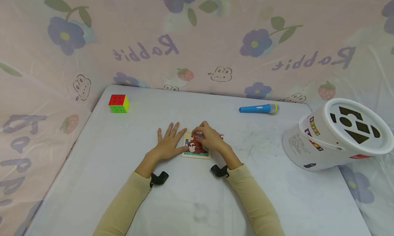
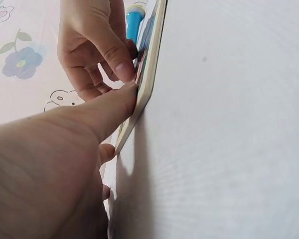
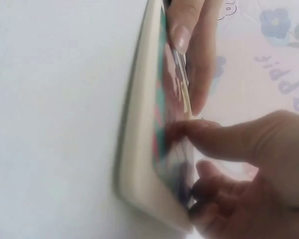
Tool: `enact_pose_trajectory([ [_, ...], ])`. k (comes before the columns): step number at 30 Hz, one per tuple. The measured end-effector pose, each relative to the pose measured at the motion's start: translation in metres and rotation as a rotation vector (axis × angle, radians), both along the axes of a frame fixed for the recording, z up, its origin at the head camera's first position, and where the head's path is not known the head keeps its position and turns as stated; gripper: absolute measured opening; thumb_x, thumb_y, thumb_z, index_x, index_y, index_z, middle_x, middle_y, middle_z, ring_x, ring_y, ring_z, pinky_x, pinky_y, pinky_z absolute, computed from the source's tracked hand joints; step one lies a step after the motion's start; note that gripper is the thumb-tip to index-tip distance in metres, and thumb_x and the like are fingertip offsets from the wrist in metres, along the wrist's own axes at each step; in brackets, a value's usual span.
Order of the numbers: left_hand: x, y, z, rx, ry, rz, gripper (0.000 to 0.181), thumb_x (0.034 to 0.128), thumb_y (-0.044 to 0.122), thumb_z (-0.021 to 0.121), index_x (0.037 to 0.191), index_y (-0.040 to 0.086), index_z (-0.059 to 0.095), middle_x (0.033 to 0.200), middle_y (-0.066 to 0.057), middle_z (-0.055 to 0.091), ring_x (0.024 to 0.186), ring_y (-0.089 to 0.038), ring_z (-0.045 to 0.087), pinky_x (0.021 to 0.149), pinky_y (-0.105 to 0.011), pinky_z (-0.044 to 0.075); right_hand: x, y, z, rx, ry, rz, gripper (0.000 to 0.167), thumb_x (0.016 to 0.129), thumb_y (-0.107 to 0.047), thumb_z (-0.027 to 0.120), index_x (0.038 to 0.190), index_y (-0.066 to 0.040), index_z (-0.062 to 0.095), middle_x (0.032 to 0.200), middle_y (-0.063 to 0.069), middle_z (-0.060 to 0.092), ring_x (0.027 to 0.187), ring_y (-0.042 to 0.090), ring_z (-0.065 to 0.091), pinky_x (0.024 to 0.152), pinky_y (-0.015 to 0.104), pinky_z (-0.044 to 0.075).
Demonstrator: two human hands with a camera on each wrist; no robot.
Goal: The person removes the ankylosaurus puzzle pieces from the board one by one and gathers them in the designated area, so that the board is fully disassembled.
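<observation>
A small wooden jigsaw puzzle [image 1: 196,156] with a brown animal picture lies flat on the table. My left hand [image 1: 167,145] is spread out at its left side, fingers straight, with the thumb on the board's edge. Over the puzzle's upper right part, my right hand [image 1: 209,136] bends its thumb and fingers around a purplish puzzle piece [image 1: 199,134]; this hand covers part of the picture. The right wrist view has the right thumb [image 3: 214,142] low against the picture, blurred. In the left wrist view, the left thumb [image 2: 114,107] partly hides the right fingertips.
A pink bit [image 1: 221,135] shows just right of the right hand. Farther back are a red and green cube [image 1: 118,104] at left and a blue toy microphone [image 1: 257,108] at right. A white lidded bucket [image 1: 311,143] with shape holes stands at the right edge.
</observation>
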State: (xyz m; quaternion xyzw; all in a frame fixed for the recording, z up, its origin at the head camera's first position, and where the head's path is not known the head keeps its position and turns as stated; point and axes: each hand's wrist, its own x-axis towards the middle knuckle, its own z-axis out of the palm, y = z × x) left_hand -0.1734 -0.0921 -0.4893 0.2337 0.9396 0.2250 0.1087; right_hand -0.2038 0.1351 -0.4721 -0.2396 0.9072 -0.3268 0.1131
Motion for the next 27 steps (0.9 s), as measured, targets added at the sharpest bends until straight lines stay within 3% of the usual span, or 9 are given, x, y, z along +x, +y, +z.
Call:
enact_pose_trajectory([
  [10,0.0004,-0.0007,-0.0004,-0.004,-0.002,0.008,0.079,0.0969,0.052,0.057,0.160,0.016,0.025,0.166,-0.019,0.001,0.151,-0.039,-0.007,0.107,-0.073,-0.011,0.0017,-0.0047,-0.0009,0.046,-0.002,-0.021,0.020,0.092,-0.005,0.070,0.111,-0.013,0.069,0.114,0.010,0.049,0.085,0.024,0.052,0.077,0.038,0.048],
  [20,0.0007,-0.0003,0.0003,-0.001,-0.009,0.003,0.079,0.0967,0.053,0.057,0.160,0.017,0.025,0.166,-0.018,0.001,0.151,-0.039,-0.007,0.107,-0.073,-0.012,0.0021,-0.0063,0.0019,0.057,0.003,0.008,0.024,0.092,0.000,0.069,0.111,-0.013,0.063,0.114,0.012,0.046,0.081,0.025,0.053,0.068,0.033,0.045],
  [27,-0.0002,-0.0006,-0.0020,0.014,-0.008,0.000,0.079,0.0973,0.052,0.056,0.159,0.014,0.024,0.166,-0.020,0.001,0.151,-0.040,-0.008,0.106,-0.073,-0.013,0.0003,-0.0033,-0.0010,0.040,0.024,0.033,0.030,0.092,0.000,0.068,0.118,-0.012,0.056,0.109,0.010,0.055,0.094,0.025,0.059,0.079,0.038,0.050],
])
